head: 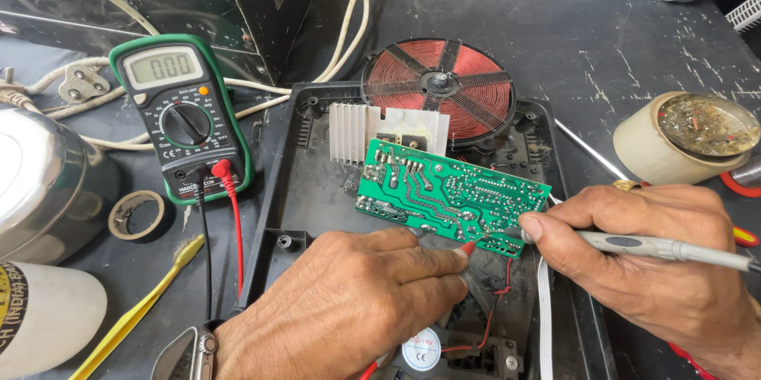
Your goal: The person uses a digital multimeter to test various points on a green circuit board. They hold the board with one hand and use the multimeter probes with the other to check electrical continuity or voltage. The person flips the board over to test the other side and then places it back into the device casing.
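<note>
A green circuit board [444, 194] lies tilted, solder side up, over the open black base of an induction cooker [317, 190]. My left hand [349, 309] rests below the board and holds a red probe [468, 249], whose tip touches the board's lower edge. My right hand [634, 265] pinches a grey pen-like tool [658, 247], whose tip meets the same edge of the board close to the red probe. A red copper coil [438, 87] sits behind the board. A green multimeter [182, 114] with red and black leads lies at the left.
A white heat sink [357, 130] stands at the board's upper left. A cream roll [682, 138] with a solder-stained top is at right. A tape ring [136, 213], a yellow tool [135, 313], a white cord, a plug and metal vessels crowd the left. A small fan [420, 352] sits below.
</note>
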